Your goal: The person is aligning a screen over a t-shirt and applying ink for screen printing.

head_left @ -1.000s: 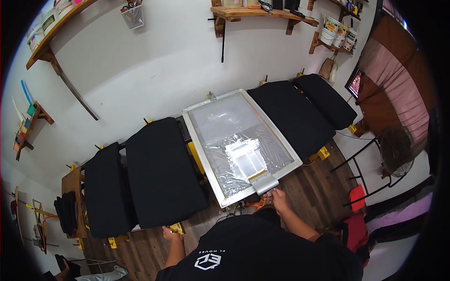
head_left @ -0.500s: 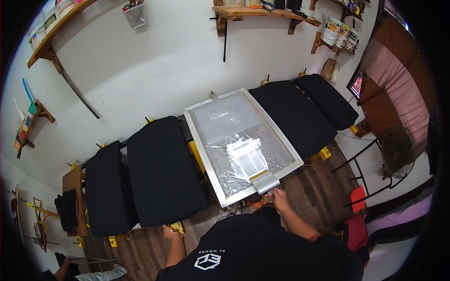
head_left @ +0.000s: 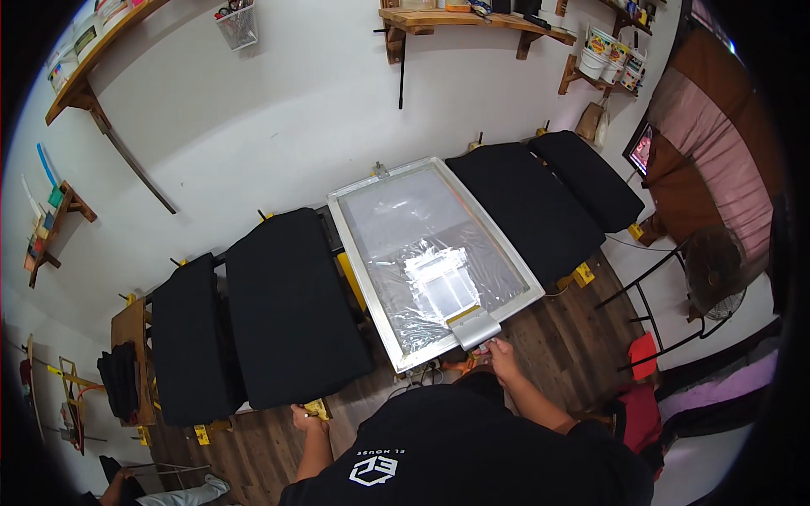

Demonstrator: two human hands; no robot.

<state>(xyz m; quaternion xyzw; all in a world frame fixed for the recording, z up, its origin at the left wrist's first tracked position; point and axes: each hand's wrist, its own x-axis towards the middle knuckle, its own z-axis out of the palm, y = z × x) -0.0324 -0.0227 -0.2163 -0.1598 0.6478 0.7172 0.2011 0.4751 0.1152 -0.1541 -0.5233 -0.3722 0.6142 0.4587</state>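
Note:
A silver-framed screen (head_left: 353, 253) with clear wrinkled film lies across the middle of a row of black-covered boards (head_left: 295, 312), (head_left: 527, 211). A metal clamp (head_left: 477, 330) sits on its near edge. My right hand (head_left: 499, 358) is closed on a small fitting just under that clamp. My left hand (head_left: 306, 419) is closed on a yellow bracket (head_left: 317, 408) at the near end of the board left of the screen. My dark shirt hides part of what lies below.
Wooden shelves (head_left: 477, 18) hold containers on the wall. A fan (head_left: 713, 270) and black metal rack (head_left: 641, 312) stand at right, beside hanging cloth (head_left: 717, 135). Dark folded fabric (head_left: 118, 379) is at left. Another person's arm (head_left: 118, 485) shows at lower left.

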